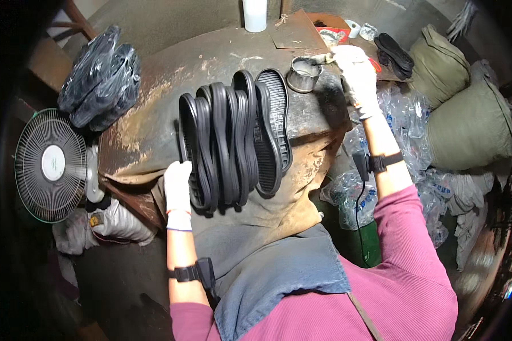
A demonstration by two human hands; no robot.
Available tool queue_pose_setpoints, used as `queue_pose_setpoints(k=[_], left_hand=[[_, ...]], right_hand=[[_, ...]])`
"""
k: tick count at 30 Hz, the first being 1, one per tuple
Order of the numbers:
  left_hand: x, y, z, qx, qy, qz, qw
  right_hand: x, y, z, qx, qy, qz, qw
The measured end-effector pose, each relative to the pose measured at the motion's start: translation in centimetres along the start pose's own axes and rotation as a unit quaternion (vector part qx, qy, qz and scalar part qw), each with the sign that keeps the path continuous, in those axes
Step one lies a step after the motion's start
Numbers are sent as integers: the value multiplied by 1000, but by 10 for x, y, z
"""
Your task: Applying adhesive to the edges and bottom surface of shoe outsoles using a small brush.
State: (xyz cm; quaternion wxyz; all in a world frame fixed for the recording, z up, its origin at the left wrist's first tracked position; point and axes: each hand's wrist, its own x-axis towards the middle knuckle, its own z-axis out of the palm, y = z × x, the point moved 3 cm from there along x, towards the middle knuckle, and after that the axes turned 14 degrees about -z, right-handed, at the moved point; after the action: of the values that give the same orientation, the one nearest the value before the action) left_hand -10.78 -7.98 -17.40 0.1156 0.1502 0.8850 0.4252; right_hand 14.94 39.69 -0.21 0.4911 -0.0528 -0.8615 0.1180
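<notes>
Several black rubber shoe soles [227,142] stand on edge in a row across the cloth-draped bench in front of me, and the ones at the right lean over. My left hand [178,190], in a white glove, is closed at the near left edge of the leftmost sole [192,153]; its fingertips are partly hidden. Farther off to the right, my gloved right hand [355,77] grips what looks like a brush [323,58], its pale end over the rim of a metal cup [303,81]. Whitish stuff shows inside that cup.
A fan [52,162] and plastic-wrapped dark bundles [102,82] flank the bench [148,125] on the left. Clear plastic bags [407,125] and stuffed green sacks [469,125] crowd the right. At the back are a red box [329,24], dark soles [393,55] and a white cylinder [255,16].
</notes>
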Motion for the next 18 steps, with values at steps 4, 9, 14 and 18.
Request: queue_pose_setpoints(k=[4, 9, 14, 18], left_hand=[[-29, 36, -4, -419, -119, -208, 876], [-54, 87, -40, -440, -81, -150, 882], [-69, 110, -68, -507, -240, -172, 810], [-60, 108, -68, -608, -328, -168, 703]], right_hand=[[12, 33, 18, -32, -113, 98, 988], [6, 67, 59, -169, -271, -3, 948], [-18, 89, 79, -143, -257, -84, 952], [-18, 83, 88, -223, -268, -112, 931]])
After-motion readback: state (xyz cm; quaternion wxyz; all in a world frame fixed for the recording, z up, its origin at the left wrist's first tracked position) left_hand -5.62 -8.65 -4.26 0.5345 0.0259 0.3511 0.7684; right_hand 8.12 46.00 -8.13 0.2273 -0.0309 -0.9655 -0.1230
